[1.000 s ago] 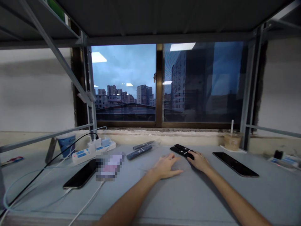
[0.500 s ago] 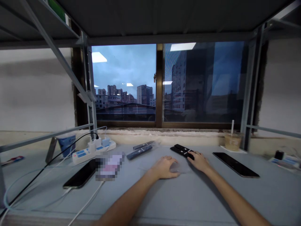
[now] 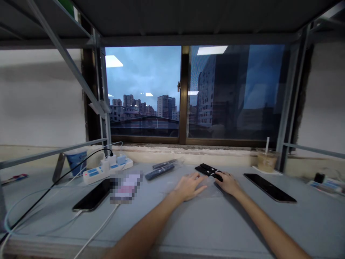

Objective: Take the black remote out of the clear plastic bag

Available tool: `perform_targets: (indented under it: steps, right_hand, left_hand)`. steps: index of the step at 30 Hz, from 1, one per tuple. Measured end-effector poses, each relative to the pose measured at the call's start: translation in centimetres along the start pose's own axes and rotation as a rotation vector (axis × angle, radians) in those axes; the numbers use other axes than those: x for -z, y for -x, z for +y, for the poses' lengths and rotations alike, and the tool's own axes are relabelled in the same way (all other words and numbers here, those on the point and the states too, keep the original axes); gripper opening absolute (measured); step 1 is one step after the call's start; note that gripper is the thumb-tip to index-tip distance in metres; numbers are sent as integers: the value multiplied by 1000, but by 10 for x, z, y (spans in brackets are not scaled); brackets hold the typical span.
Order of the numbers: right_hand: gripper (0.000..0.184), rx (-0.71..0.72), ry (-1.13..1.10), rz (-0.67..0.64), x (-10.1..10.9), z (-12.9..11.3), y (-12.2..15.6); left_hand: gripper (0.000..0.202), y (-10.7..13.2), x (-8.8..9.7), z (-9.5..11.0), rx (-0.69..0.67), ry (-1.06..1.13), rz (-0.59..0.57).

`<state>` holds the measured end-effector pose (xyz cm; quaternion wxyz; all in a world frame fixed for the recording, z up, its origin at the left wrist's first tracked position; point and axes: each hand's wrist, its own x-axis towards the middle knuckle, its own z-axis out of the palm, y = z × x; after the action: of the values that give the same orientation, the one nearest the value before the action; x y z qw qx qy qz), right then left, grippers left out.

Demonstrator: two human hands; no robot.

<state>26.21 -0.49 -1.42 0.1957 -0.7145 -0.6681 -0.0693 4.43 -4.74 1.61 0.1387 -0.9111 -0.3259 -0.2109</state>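
My left hand (image 3: 188, 187) lies on the grey table (image 3: 205, 223) with its fingers stretched out flat over a thin clear plastic bag (image 3: 208, 189). My right hand (image 3: 228, 182) is just to the right of it, fingers curled over the near end of a black remote (image 3: 208, 169). A second black remote lies right beside the first. The two hands are almost touching.
Two more remotes in clear wrap (image 3: 161, 169) lie left of the hands. A dark phone (image 3: 93, 196) on a white cable, a power strip (image 3: 106, 169) and a blue cup (image 3: 77, 160) are at the left. Another phone (image 3: 269, 187) and a drink with a straw (image 3: 266, 160) are at the right.
My left hand's fingers curled over the plastic bag half a second ago and have stretched out flat again, a little further forward. My right hand has stayed on the remote.
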Motion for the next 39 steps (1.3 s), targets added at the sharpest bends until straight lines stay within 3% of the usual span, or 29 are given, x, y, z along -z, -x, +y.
perform_targets:
  steps: [4,11,17,26,31,35,39]
  right_hand:
    - [41,6,-11,6,-3,2,-1]
    - [41,7,-23,2,-3,3,-2]
    - [42,12,-27,-9,0,3,-1]
    - [40,12,-37,-6,-1,2,-2]
    - [40,19,-39,1,-4,4,-2]
    - [40,21,-41,5,-5,4,-2]
    - [41,17,-38,6,-4,3,-2]
  left_hand:
    - [47,1,0,-1,6,-21,-45]
    - [43,3,-10,-8,-49,132,-108]
    - [55,4,-6,-6,-31,199,-111]
    - [39,3,-5,-11,7,138,-213]
    - [35,2,1,-7,64,76,-128]
    - [43,1,1,3,2,192,-29]
    - [47,2,-10,11,-74,242,-118]
